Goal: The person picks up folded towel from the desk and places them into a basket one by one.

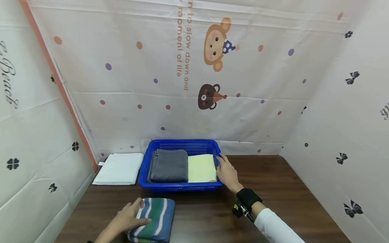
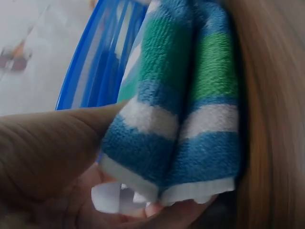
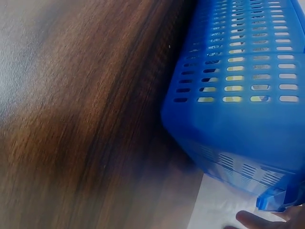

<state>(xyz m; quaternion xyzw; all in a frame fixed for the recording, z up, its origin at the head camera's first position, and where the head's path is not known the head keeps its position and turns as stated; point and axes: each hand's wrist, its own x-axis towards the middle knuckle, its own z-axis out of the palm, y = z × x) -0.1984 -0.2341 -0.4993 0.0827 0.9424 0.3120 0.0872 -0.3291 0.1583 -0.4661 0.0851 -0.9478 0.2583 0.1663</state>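
A folded striped towel (image 1: 158, 216) in blue, green and white lies on the table in front of the basket. My left hand (image 1: 129, 217) grips its left side, thumb on top; in the left wrist view the fingers pass beyond the towel's (image 2: 162, 114) white-hemmed edges. The blue plastic basket (image 1: 179, 185) holds a folded dark grey towel (image 1: 170, 165) on the left and a folded pale yellow towel (image 1: 202, 168) on the right. My right hand (image 1: 228, 172) holds the basket's right rim. In the right wrist view only some fingertips (image 3: 259, 220) show near the basket's corner.
A folded white towel (image 1: 120, 168) lies left of the basket. Printed white cloth (image 1: 170, 74) hangs behind the dark wooden table (image 1: 261, 179) and along both sides. The basket stands close to the back cloth.
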